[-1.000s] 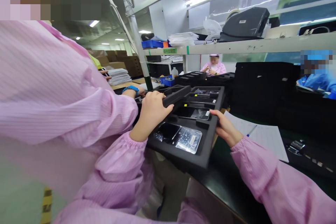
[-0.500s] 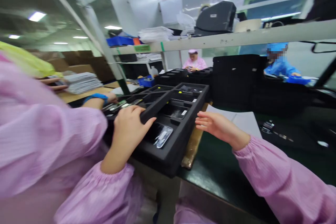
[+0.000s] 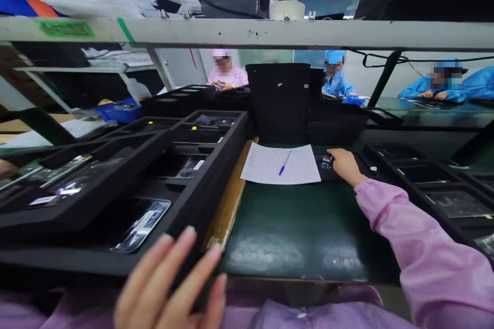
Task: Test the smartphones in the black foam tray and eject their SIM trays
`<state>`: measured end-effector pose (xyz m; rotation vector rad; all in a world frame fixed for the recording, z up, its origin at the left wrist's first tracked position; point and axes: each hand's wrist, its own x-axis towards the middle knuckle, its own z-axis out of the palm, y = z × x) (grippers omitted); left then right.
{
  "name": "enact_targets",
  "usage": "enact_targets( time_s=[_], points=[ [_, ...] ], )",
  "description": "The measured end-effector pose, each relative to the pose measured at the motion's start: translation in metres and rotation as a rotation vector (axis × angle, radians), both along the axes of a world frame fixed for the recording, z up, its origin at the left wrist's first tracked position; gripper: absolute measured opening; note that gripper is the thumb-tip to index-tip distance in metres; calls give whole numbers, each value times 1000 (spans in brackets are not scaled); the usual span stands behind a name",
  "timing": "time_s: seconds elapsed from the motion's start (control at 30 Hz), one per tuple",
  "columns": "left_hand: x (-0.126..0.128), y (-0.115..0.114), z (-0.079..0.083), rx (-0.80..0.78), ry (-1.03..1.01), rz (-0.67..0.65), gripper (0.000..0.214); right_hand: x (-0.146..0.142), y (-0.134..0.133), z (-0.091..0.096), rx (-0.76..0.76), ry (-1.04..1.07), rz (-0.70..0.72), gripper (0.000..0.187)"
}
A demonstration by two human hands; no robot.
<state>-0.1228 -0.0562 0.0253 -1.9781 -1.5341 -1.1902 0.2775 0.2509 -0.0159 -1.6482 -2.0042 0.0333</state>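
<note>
My left hand (image 3: pixel 173 285) hovers low at the front, fingers stretched out and apart, just in front of the near edge of a black foam tray (image 3: pixel 216 164). The tray's compartments hold phone-like screens in clear bags (image 3: pixel 141 223). My right hand (image 3: pixel 345 164) reaches far forward across the green mat. Its fingers rest on a small shiny metal part (image 3: pixel 326 161) lying on a dark pad beside a printed sheet (image 3: pixel 270 164). Whether those fingers grip the part is unclear.
A blue pen (image 3: pixel 284 163) lies on the sheet. A second foam tray (image 3: pixel 69 185) sits at the left, more trays (image 3: pixel 432 185) at the right, black boxes (image 3: pixel 280 97) behind. A shelf (image 3: pixel 247 33) runs overhead. People in pink and blue coats sit beyond.
My view swung right and dropped. My left hand came off the tray's raised foam piece and opened near the front edge. My right hand moved from the tray's side out to the metal part.
</note>
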Motion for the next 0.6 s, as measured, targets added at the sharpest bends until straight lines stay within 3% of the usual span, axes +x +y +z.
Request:
enact_targets(
  time_s=[0.07,0.13,0.23,0.43,0.6],
  points=[
    [24,5,-4,102,185,-96,70,2,2,-6,48,-65,24,37],
    [43,15,-8,100,229,-168,60,5,4,-7,90,-109,38,53],
    [66,34,-18,40,136,-227,43,10,5,-7,128,-154,59,68],
    [96,65,-64,-132,-34,-241,28,8,7,-3,155,-200,112,71],
    [102,78,-96,-286,-138,-177,26,8,13,-1,145,-182,107,69]
  ],
)
